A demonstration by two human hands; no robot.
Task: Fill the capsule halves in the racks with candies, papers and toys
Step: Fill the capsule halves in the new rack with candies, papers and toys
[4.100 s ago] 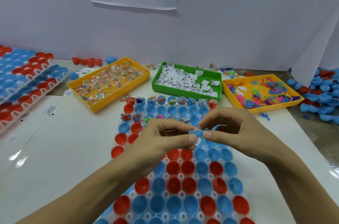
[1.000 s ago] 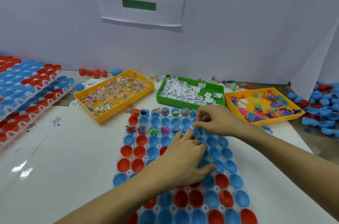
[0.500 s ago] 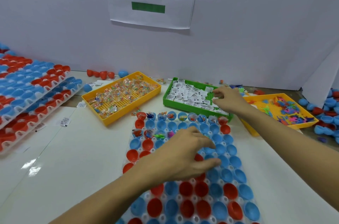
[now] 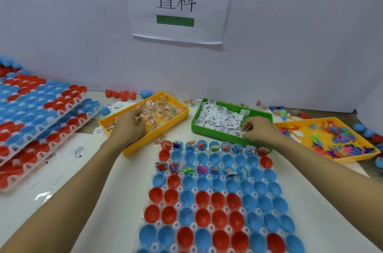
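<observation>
Half a second before, our left hand (image 4: pixel 129 126) had rested flat on the rack (image 4: pixel 215 196) of capsule halves; it had since moved up into the yellow candy tray (image 4: pixel 145 123), fingers curled among the wrapped candies (image 4: pixel 161 107), though we could not tell whether it pinched one. Our right hand (image 4: pixel 258 129) had stayed in the green tray (image 4: pixel 232 121), fingertips pinching a folded paper (image 4: pixel 241 133) at its near right corner. The rack lay on the worktop (image 4: pixel 87 180) below and between both hands, only its first and third rows filled. The toy tray (image 4: pixel 329 142) sat just right of the right hand, and stacked racks (image 4: pixel 35 118) lay well left of the left hand.
</observation>
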